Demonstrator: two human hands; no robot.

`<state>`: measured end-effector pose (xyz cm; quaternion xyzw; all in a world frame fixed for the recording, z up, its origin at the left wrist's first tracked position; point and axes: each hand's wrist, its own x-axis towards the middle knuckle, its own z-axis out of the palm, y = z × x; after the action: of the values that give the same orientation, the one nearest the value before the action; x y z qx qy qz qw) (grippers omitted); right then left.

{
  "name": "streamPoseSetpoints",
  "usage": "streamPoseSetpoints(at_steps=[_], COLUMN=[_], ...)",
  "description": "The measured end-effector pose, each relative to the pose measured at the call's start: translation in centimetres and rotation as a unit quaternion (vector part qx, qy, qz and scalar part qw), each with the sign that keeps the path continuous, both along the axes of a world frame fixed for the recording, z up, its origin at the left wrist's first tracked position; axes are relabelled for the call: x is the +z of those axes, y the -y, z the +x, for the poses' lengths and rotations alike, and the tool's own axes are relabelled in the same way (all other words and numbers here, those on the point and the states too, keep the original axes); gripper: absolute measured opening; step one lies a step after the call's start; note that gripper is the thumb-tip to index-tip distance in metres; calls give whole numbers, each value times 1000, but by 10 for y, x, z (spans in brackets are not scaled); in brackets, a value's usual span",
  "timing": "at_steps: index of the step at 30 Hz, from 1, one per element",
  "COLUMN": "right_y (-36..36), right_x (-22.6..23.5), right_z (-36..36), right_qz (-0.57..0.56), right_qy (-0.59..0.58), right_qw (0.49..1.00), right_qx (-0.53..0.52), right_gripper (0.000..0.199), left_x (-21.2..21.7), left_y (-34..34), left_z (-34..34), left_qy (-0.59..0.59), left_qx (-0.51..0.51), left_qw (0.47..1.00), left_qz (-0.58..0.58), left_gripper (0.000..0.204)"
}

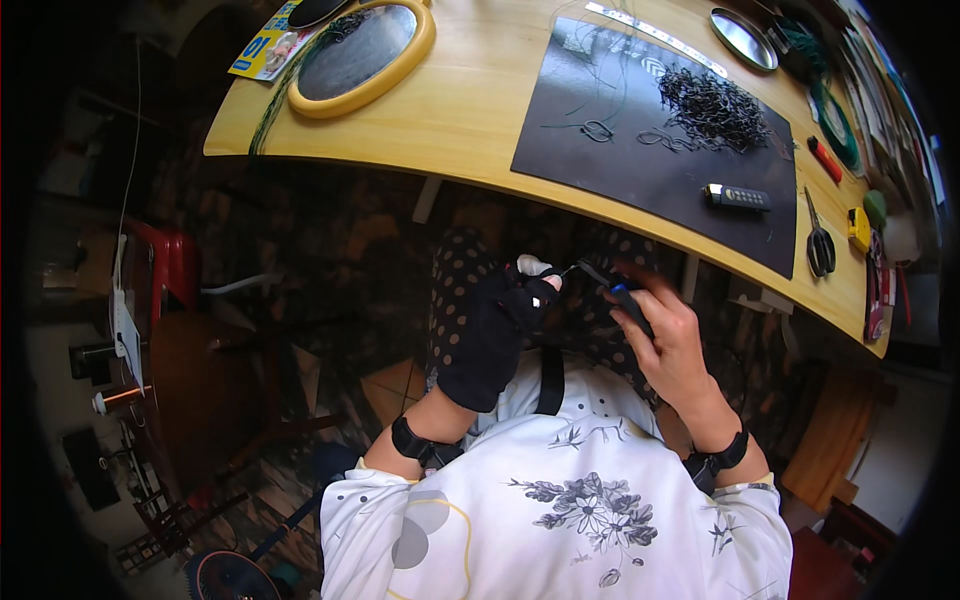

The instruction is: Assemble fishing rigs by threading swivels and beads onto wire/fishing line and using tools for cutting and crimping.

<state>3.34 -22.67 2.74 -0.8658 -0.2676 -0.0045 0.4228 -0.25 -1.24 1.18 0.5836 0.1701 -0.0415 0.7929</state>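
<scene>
Gloved left hand pinches a wire steady; right hand grips pliers — probably — at its end. Loop pile at one o'clock — within reach.

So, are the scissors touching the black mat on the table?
Apart. In the head view, the scissors lie on bare wood of the table, just past the right edge of the black mat, with a thin strip of wood visible between them.
</scene>
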Motion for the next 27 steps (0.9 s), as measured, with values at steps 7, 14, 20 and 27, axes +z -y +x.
streamPoseSetpoints(at_steps=[7, 14, 20, 27], right_y=[1, -1, 0, 0], right_x=[9, 5, 11, 18], right_z=[-3, -8, -7, -7], right_qz=[-19, -5, 72, 69], right_qy=[3, -40, -229, -113], right_qw=[1000, 999, 968, 989], right_qx=[2, 26, 68, 59], right_gripper=[14, 17, 15, 14], left_x=[3, 0, -8, -1], left_y=[2, -1, -4, -7], left_z=[0, -5, -9, -7], left_qy=[20, 11, 105, 0], left_qx=[-3, -15, -77, -79], left_qw=[1000, 1000, 987, 997], left_qz=[12, 4, 92, 27], left_gripper=[11, 18, 20, 8])
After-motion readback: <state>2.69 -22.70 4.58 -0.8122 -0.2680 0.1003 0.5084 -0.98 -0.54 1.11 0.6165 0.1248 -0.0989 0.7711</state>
